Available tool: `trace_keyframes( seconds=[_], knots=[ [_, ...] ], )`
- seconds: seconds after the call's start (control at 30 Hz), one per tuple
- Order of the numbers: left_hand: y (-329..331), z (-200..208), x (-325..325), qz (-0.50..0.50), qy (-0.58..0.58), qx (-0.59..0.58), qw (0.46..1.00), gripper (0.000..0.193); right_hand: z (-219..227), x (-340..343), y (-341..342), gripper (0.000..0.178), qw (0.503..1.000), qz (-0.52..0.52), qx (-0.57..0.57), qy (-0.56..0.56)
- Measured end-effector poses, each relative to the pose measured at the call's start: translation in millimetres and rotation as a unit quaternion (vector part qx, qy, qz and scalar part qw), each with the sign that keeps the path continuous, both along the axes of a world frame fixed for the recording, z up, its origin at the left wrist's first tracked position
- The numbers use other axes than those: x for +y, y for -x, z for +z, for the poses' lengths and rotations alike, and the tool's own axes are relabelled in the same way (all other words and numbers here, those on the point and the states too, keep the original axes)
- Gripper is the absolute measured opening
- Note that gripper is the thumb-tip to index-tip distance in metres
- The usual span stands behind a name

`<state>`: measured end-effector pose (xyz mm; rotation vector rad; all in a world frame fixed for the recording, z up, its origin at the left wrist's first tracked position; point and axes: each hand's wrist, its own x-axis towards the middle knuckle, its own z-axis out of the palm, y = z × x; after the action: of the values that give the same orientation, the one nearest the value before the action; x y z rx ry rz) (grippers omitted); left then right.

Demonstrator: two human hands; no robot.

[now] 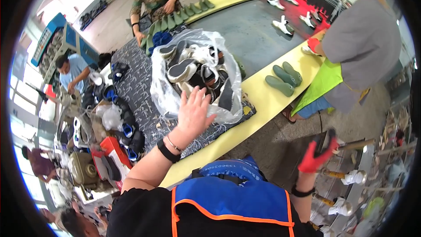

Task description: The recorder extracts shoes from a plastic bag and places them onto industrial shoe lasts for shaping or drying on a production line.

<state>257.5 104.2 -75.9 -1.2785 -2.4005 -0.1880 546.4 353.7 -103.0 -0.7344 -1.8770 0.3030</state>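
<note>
My left hand (195, 112) is bare, its fingers spread, at the near edge of a clear plastic bag (164, 98). Inside the bag lies a heap of white, black and grey shoes (182, 71); my fingertips overlap them, and contact is hard to judge. Off to the right, my right hand (316, 154) wears a red glove. Its thumb and fingers curve apart around a gap, with dark, blurred fingertips and nothing clearly held. It is near the rack holding white shoes (354, 177).
The bag rests on a dark patterned cloth (136, 74) beside a yellow ledge (258, 101). Green shoe lasts (280, 85) lie on that ledge, with more in a row (177, 17) farther off. A co-worker in grey (359, 48) stands at right. A red box (112, 158) is at left.
</note>
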Motion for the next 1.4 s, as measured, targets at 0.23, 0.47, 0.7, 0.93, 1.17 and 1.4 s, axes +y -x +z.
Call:
trace_keyframes(
  seconds=[0.23,0.47,0.7,0.93,1.17,1.4],
  knots=[
    [-7.6,-62.4,-92.5,0.103,0.241,-0.172,0.950,0.023,44.3,-88.0,221.4,0.038,0.836,0.526,-0.050,0.149],
    [-26.1,-36.5,-98.0,-0.013,-0.071,-0.204,0.976,0.010,-29.6,-129.8,359.2,0.093,0.737,0.432,-0.500,0.140],
    [-2.7,-9.2,-87.4,0.027,-0.317,-0.233,0.919,0.066,-16.3,-137.5,300.4,0.087,0.863,0.440,-0.182,0.166],
    [33.1,-1.2,-37.0,0.037,-0.323,-0.359,0.875,0.090,14.6,-98.4,283.7,0.042,0.688,0.483,0.013,0.542],
    [4.0,8.2,-16.6,0.046,-0.247,-0.313,0.916,0.095,35.7,-110.0,242.7,0.053,0.924,0.327,-0.196,-0.044],
    [-0.7,-14.0,-25.9,0.015,-0.316,-0.505,0.803,0.067,16.0,-68.5,223.4,0.022,0.854,0.393,0.005,0.341]
  ],
)
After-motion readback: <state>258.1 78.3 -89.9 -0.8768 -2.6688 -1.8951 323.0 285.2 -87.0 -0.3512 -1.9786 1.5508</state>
